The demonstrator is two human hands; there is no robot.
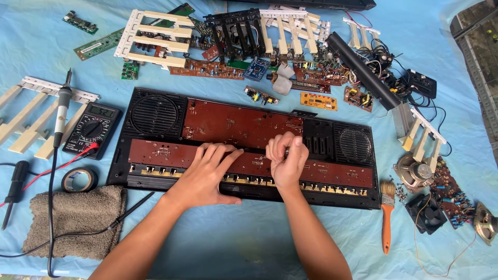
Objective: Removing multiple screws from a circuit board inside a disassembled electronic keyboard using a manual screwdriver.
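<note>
Landmark: opened black keyboard chassis [316, 139], laid across blue sheet [249, 243].

Nearest the camera, grey towel [72, 218] is seen at chassis' near-left corner, orange-handled brush [386, 215] just off its near-right edge.

Left hand [205, 176] is laid flat, fingers spread, on the long brown circuit board [332, 171] along chassis' front. Right hand [287, 158] is curled beside it on the same board, fingertips pinched together; what is pinched cannot be told.

Left of chassis: tape roll [79, 180], multimeter [93, 129], soldering iron [62, 106].

Beyond chassis: white key strips [155, 39], loose boards, wiring.
</note>
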